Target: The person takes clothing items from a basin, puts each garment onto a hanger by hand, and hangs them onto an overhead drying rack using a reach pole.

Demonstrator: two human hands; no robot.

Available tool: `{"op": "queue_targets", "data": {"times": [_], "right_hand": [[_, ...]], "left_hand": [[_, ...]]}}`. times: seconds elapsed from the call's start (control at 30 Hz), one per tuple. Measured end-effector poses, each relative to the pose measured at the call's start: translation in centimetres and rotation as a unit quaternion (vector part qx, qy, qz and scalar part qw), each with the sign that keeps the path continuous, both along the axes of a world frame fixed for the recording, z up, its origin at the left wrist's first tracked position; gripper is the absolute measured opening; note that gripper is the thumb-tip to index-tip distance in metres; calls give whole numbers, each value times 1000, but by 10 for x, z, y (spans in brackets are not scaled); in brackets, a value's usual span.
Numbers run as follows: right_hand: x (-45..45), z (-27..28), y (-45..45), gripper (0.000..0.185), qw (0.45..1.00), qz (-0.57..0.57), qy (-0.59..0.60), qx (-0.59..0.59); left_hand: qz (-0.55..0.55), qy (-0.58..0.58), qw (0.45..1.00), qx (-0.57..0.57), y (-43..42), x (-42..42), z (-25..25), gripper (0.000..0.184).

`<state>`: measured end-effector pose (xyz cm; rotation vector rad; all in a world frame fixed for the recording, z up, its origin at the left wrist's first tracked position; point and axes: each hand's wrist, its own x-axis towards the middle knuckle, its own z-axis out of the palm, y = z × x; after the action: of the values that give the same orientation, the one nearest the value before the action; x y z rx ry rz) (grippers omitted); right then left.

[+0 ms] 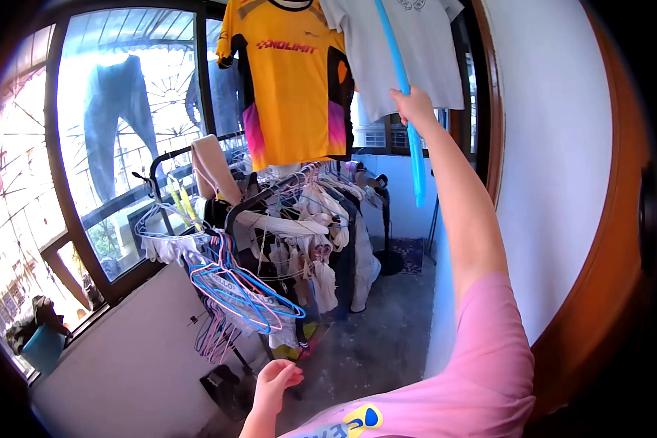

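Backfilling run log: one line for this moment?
right hand: gripping blue pole | left hand: low, fingers curled, no held item visible | above: yellow shirt, grey shirt hanging | below: clothes rack

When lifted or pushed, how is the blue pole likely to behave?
The blue pole is probably stiff, as it runs nearly straight without obvious sag. It seems fairly light for its length, since only the right hand grips it. Its smooth-looking surface may be slippery.

A black rack (231,217) stands on the grey floor (358,347); it carries a beige cloth (212,164), blue and pink hangers (247,281) and many pale garments (317,208), while a dark object (225,385), perhaps footwear, lies on the floor below
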<state>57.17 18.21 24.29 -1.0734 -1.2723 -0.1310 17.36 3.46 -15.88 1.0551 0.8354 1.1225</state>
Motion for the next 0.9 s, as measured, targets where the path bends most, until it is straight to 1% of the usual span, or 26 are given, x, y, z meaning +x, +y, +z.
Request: {"op": "queue_targets", "data": {"times": [0.07,0.1,0.17,0.3,0.33,0.43,0.5,0.53,0.6,0.63,0.67,0.7,0.73,0.77,0.8,0.83,0.87,0.9], "right_hand": [[-2,-17,5,31,999,18,2,-29],[-4,-34,9,32,999,43,10,-22],[-2,-68,13,31,998,49,30,-22],[-10,-136,-6,24,981,132,137,-46],[-10,-152,-9,23,979,129,146,-61],[-16,-211,-11,22,972,133,172,-88],[-24,-259,-10,21,975,118,167,-83],[-32,-284,-11,20,981,105,142,-78],[-41,-328,-6,15,972,159,112,-133],[-44,-334,-2,14,949,227,171,-134],[-47,-336,6,14,915,296,234,-146],[-42,-324,17,17,892,373,224,-125],[-41,-317,25,23,893,362,229,-138],[-46,-303,29,22,876,349,299,-143],[-44,-300,41,24,848,367,352,-147],[-48,-291,45,15,839,344,390,-158],[-21,-305,55,27,795,483,311,-196],[-53,-304,29,39,821,448,281,-216]], "left_hand": [[22,-17,999,-22,-7,-4,-1,12],[31,-19,999,-20,-7,-5,-5,12],[38,-21,998,-34,-6,-6,-12,13],[36,0,996,-81,-5,-3,-40,14],[33,9,994,-101,-6,-1,-45,13],[19,9,993,-117,-9,7,-49,14],[11,14,993,-120,-11,12,-53,15],[11,16,992,-121,-10,13,-56,15],[25,25,992,-121,-12,15,-52,15],[32,30,993,-106,-12,15,-53,16],[43,10,993,-108,-13,15,-52,16],[53,20,994,-98,-15,19,-45,16],[74,14,991,-107,-21,19,-44,16],[77,26,991,-102,-26,19,-51,15],[88,38,991,-97,-33,20,-53,15],[91,94,985,-112,-38,17,-43,19],[107,52,985,-127,-47,21,-52,19],[129,64,980,-135,-58,18,-48,18]]}}
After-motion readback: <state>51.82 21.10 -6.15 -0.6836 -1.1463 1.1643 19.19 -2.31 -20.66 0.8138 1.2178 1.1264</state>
